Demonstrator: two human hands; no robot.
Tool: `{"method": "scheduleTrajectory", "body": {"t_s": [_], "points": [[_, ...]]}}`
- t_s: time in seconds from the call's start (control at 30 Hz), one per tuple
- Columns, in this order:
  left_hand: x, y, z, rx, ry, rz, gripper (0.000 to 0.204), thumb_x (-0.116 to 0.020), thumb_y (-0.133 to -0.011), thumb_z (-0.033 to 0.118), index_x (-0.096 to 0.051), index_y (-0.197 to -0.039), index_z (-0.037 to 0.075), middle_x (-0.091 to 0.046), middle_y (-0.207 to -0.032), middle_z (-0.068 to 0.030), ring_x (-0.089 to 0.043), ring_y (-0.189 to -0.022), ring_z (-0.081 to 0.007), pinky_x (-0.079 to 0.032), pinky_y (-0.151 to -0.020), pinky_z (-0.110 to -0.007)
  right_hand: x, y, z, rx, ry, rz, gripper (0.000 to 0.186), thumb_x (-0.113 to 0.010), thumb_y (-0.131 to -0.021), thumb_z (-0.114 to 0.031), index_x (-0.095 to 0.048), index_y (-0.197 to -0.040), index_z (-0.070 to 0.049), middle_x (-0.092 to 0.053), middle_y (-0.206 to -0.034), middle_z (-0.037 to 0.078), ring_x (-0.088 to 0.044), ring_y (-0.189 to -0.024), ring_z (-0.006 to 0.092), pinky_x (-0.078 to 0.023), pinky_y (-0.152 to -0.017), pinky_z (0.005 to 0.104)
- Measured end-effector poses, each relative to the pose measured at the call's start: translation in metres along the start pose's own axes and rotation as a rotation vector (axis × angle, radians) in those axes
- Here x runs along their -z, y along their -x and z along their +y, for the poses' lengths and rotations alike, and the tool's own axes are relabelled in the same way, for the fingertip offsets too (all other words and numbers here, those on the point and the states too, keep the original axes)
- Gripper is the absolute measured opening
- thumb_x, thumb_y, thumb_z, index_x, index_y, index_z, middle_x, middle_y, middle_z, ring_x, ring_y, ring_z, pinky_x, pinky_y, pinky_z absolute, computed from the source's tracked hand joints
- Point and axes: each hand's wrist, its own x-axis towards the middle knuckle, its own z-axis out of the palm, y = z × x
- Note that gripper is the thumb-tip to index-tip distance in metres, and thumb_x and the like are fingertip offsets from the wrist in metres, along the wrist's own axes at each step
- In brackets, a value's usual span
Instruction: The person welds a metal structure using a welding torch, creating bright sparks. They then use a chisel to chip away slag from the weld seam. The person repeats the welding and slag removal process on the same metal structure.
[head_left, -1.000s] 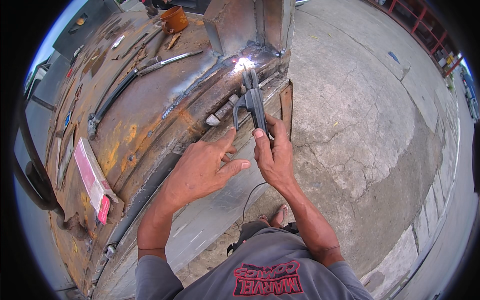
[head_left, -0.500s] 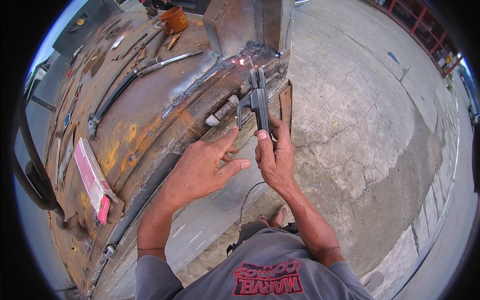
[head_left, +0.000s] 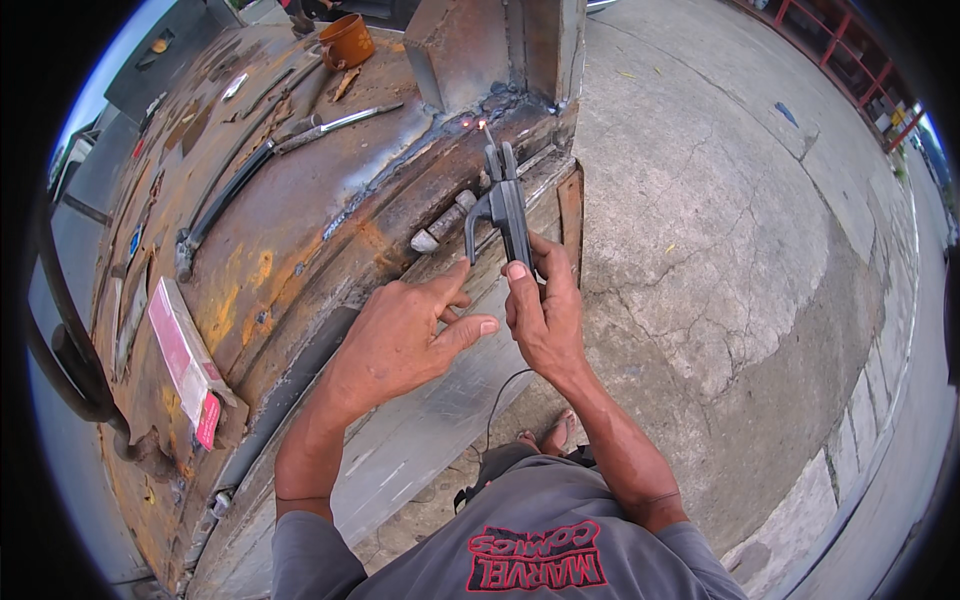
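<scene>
A thin cable hangs below the hands, near the wearer's legs. The left hand grips nothing: its thumb stands apart and its index finger points at the holder's lever, though I cannot tell whether the tip touches. The right hand is closed around the holder, thumb along the top. Just left of the holder lies a round steel piece; I would keep the lever clear of it. A short rod sticks out from the holder toward two small glowing spots at the foot of the post. With no bright arc showing, a light touch at the joint, then a small steady gap, should serve best; the free finger could steady the holder against shake. Both hands are bare, so gloves would be wise. Farther left, a hammer lies on the rusty bed, with an orange mug beyond.
</scene>
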Motion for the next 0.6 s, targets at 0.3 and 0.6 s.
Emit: {"method": "scheduleTrajectory", "body": {"t_s": [0.3, 0.6], "points": [[-0.0012, -0.0013, -0.0032, -0.005, -0.034, -0.017, 0.084, -0.081, -0.097, 0.04, -0.049, -0.154, -0.013, -0.078, -0.119, -0.0269, -0.08, -0.104, -0.0377, -0.063, -0.08, -0.04, -0.0001, -0.0051, -0.0004, 0.005, 0.033, -0.001, 0.047, -0.056, -0.114, -0.028, -0.05, -0.147, 0.004, -0.06, -0.08, 0.002, -0.051, -0.056, 0.0046, -0.042, -0.048, 0.0259], [-0.0019, -0.0024, -0.0038, -0.007, -0.032, -0.015, 0.085, -0.081, -0.097, 0.041, -0.048, -0.154, -0.013, -0.078, -0.119, -0.0266, -0.08, -0.102, -0.0369, -0.063, -0.078, -0.039, -0.0003, -0.0061, 0.0002, 0.002, 0.044, -0.004, 0.047, -0.055, -0.115, -0.028, -0.049, -0.148, 0.004, -0.062, -0.082, 0.003, -0.052, -0.057, 0.0049, -0.043, -0.048, 0.0261]]}}
